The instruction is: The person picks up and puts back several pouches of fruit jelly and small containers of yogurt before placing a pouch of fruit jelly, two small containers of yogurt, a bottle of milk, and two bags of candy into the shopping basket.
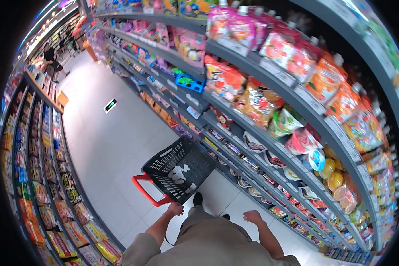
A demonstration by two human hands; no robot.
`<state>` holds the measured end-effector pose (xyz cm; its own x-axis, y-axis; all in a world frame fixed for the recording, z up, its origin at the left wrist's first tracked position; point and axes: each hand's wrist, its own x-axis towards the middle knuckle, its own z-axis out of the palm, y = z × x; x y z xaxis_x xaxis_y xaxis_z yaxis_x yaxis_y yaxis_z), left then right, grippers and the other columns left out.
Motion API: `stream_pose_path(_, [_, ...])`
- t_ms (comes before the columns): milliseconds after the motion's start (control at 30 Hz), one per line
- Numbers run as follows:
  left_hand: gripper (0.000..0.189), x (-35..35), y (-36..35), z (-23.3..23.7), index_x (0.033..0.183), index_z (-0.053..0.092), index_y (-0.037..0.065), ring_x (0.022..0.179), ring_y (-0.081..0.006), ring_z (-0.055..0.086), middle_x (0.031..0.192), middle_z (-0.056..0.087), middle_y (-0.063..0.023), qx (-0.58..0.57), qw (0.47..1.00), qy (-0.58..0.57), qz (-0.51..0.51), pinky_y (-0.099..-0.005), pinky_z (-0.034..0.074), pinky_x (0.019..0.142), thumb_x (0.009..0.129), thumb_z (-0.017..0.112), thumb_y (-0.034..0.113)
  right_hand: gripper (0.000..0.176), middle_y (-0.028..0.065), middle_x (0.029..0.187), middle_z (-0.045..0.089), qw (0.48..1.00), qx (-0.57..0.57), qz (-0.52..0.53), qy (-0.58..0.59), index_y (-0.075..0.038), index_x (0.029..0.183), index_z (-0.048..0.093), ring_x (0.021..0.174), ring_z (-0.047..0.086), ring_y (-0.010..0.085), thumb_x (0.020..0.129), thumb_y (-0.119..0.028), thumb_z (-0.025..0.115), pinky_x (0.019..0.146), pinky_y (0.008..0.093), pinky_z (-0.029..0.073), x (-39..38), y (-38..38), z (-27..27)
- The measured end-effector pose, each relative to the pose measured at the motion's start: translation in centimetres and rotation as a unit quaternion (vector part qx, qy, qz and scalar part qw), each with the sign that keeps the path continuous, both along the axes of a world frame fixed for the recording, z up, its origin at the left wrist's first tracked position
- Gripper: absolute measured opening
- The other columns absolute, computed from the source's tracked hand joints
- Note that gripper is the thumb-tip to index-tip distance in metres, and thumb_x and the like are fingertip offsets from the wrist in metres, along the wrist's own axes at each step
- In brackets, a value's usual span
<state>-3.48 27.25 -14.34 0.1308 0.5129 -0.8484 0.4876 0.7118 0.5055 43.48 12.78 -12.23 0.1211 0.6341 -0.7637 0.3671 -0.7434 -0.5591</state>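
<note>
A black perforated shopping basket with a red handle is in front of my feet, near the right-hand shelves. Several torn-looking white pieces lie in it. My left hand is closed close beside the end of the red handle, at the basket's near corner. Whatever is inside those fingers, if anything, is hidden. Out to the right, my right hand hangs over the floor with fingers loosely bent, and nothing shows in it. Closest to that hand are the lower shelves of packaged snacks.
Tall shelving with pouches and bagged sweets curves along my right. Lower shelves of packets line the left. The tiled floor of the aisle bears a green-and-black sign. Far ahead a person is in the aisle.
</note>
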Motion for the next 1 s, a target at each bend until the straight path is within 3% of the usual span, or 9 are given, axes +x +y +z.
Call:
stream_pose_path(267, [0.024, 3.7, -4.1, 1.3, 0.100, 0.066, -0.002, 0.070, -0.0222, 0.072, 0.087, 0.073, -0.0145, 0.003, 0.999, 0.024, -0.030, -0.0325, 0.058, 0.060, 0.088, 0.063, 0.019, 0.027, 0.0061, 0.076, 0.072, 0.988, -0.107, -0.102, 0.047, -0.003, 0.081, 0.070, 0.065, 0.070, 0.0157, 0.093, -0.023, 0.056, 0.058, 0.0304, 0.055, 7.3, -13.5, -5.6])
stream_pose_path(300, [0.023, 3.7, -5.1, 2.2, 0.099, 0.066, -0.001, 0.070, -0.0220, 0.072, 0.087, 0.073, -0.0141, 0.017, 0.999, 0.035, -0.022, -0.0325, 0.058, 0.060, 0.088, 0.063, 0.019, 0.027, 0.0089, 0.095, 0.075, 0.993, -0.056, 0.101, -0.010, -0.002, 0.107, 0.068, 0.081, 0.073, 0.0165, 0.099, -0.020, 0.051, 0.066, 0.0308, 0.059, 8.0, -14.6, -4.7])
stream_pose_path(433, [0.017, 1.8, -5.5, 4.3, 0.093, 0.068, 0.002, 0.070, -0.0204, 0.072, 0.080, 0.073, -0.0126, 0.171, 0.980, 0.072, -0.069, -0.0328, 0.056, 0.061, 0.084, 0.064, 0.015, 0.026, 0.0103, 0.098, 0.074, 0.977, 0.033, 0.209, -0.033, -0.001, 0.110, 0.067, 0.084, 0.073, 0.0176, 0.099, -0.019, 0.051, 0.069, 0.0321, 0.060, 9.9, -22.7, -17.3])
stream_pose_path(533, [0.021, -0.1, -2.0, 7.2, 0.095, 0.070, 0.007, 0.085, -0.0300, 0.072, 0.085, 0.073, -0.0144, 0.333, 0.917, 0.182, -0.123, -0.0396, 0.056, 0.077, 0.086, 0.059, 0.023, 0.036, 0.0091, 0.107, 0.073, 0.981, -0.156, -0.025, 0.112, -0.004, 0.124, 0.059, 0.099, 0.070, 0.0187, 0.089, -0.012, 0.056, 0.076, 0.0297, 0.057, 9.2, -21.9, -12.1])
stream_pose_path(600, [0.025, 0.9, -0.3, 13.0, 0.101, 0.067, 0.007, 0.093, -0.0366, 0.070, 0.094, 0.072, -0.0190, 0.380, 0.887, 0.258, -0.042, -0.0421, 0.054, 0.081, 0.081, 0.061, 0.021, 0.037, 0.0110, 0.110, 0.071, 0.929, -0.009, 0.367, -0.046, -0.003, 0.127, 0.058, 0.104, 0.069, 0.0209, 0.091, -0.011, 0.052, 0.080, 0.0312, 0.058, 9.5, -22.1, -12.2])
stream_pose_path(633, [0.029, 0.9, 0.9, 15.0, 0.106, 0.066, 0.006, 0.094, -0.0366, 0.069, 0.094, 0.072, -0.0207, 0.413, 0.869, 0.268, -0.060, -0.0436, 0.054, 0.083, 0.079, 0.061, 0.018, 0.037, 0.0110, 0.110, 0.071, 0.926, -0.008, 0.374, -0.047, -0.003, 0.127, 0.058, 0.104, 0.069, 0.0209, 0.091, -0.011, 0.052, 0.080, 0.0312, 0.058, 9.6, -22.6, -13.4])
stream_pose_path(733, [0.037, -0.1, 3.6, 16.7, 0.115, 0.064, 0.006, 0.103, -0.0362, 0.066, 0.107, 0.069, -0.0216, 0.405, 0.863, 0.300, -0.029, -0.0424, 0.052, 0.090, 0.078, 0.063, 0.014, 0.037, 0.0171, 0.108, 0.071, 0.989, -0.027, 0.135, 0.045, 0.001, 0.127, 0.057, 0.103, 0.069, 0.0246, 0.093, -0.011, 0.050, 0.079, 0.0343, 0.058, 9.2, -22.0, -12.6])
stream_pose_path(800, [0.046, -0.9, 4.7, 16.7, 0.123, 0.061, 0.006, 0.115, -0.0359, 0.061, 0.121, 0.064, -0.0225, 0.446, 0.785, 0.385, -0.192, -0.0398, 0.050, 0.096, 0.077, 0.064, 0.012, 0.037, 0.0204, 0.107, 0.070, 0.980, -0.110, -0.114, 0.124, 0.004, 0.127, 0.055, 0.099, 0.069, 0.0279, 0.094, -0.011, 0.047, 0.076, 0.0340, 0.058, 8.1, -20.1, -6.8])
stream_pose_path(1000, [0.057, -3.3, 4.8, 11.2, 0.134, 0.058, 0.011, 0.128, -0.0298, 0.055, 0.135, 0.059, -0.0130, 0.216, 0.684, 0.405, -0.567, -0.0512, 0.038, 0.109, 0.079, 0.062, 0.027, 0.041, 0.0272, 0.118, 0.062, 0.977, -0.081, -0.165, 0.107, 0.009, 0.129, 0.049, 0.097, 0.065, 0.0316, 0.095, -0.010, 0.036, 0.077, 0.0358, 0.055, 4.8, -18.7, -1.9])
